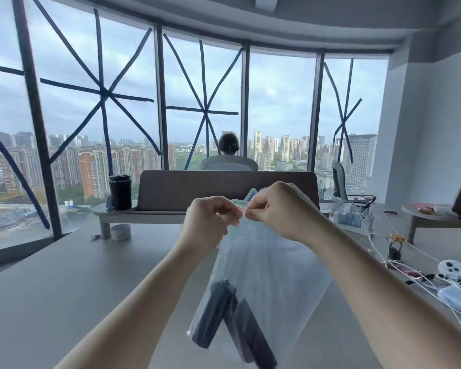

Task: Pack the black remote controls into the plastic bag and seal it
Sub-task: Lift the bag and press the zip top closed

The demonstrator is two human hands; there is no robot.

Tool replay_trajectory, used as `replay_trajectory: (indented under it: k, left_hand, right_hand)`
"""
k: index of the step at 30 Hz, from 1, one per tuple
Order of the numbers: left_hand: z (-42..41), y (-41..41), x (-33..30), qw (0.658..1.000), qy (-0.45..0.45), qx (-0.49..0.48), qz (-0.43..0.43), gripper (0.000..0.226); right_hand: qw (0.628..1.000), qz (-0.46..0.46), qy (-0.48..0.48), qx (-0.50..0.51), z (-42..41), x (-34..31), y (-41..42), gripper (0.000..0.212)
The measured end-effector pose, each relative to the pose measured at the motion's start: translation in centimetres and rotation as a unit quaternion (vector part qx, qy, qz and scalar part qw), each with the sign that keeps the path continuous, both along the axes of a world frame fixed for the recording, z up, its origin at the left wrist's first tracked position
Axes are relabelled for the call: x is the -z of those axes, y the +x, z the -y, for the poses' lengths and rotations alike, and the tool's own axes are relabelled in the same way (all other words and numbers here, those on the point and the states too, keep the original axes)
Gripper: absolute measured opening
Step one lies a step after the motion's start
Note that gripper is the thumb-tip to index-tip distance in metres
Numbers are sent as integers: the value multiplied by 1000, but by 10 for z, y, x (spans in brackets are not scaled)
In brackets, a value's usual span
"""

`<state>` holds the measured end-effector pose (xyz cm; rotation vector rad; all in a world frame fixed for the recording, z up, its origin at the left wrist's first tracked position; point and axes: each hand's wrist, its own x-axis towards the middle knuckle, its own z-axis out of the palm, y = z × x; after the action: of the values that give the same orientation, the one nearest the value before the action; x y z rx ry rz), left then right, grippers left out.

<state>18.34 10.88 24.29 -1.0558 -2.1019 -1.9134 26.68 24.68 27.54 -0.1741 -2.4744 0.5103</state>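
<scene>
A clear plastic bag (266, 265) hangs in the air above the grey table (64, 283), held up by its top edge. Two black remote controls (213, 312) lie inside at the bottom, leaning apart, the second remote (253, 334) to the right. My left hand (210, 217) pinches the bag's top strip from the left. My right hand (280, 209) pinches the same strip from the right, fingertips nearly touching the left ones. A thin red line of the seal shows between them. Whether the seal is closed along its length is hidden by my fingers.
A black tumbler (120, 191) stands on a small shelf beside a grey divider panel (224, 190). A tape roll (121, 232) lies below. At right: white cables, a white game controller (457, 271), a white box (459, 298), chargers. A person sits beyond the divider, facing the windows.
</scene>
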Motion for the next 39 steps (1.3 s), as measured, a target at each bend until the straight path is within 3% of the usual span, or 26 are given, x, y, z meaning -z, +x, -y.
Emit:
replay_trajectory:
  k: [3, 8, 11, 15, 20, 28, 39]
  left_hand:
    - [1, 1, -2, 1000, 7, 5, -8, 24]
    - [2, 2, 0, 1000, 2, 22, -7, 17]
    - [2, 2, 3, 1000, -7, 19, -11, 13]
    - [0, -2, 7, 1000, -8, -1, -9, 20]
    - [-3, -4, 11, 999, 2, -27, -18, 24]
    - [3, -8, 10, 1000, -2, -21, -15, 22]
    - [-3, -14, 23, 996, 7, -86, -16, 22]
  right_hand:
    - [999, 14, -29, -17, 4, -1, -1, 5]
    - [995, 60, -77, -38, -1, -3, -4, 33]
    - [993, 70, -82, -38, -3, 1, -8, 28]
    - [997, 38, -63, -17, 1, 8, -9, 15]
    - [1000, -6, 18, 2, 11, 15, -7, 16]
    - [1000, -18, -22, -7, 13, 12, -4, 10]
    - [999, -13, 26, 37, 12, 31, -16, 14]
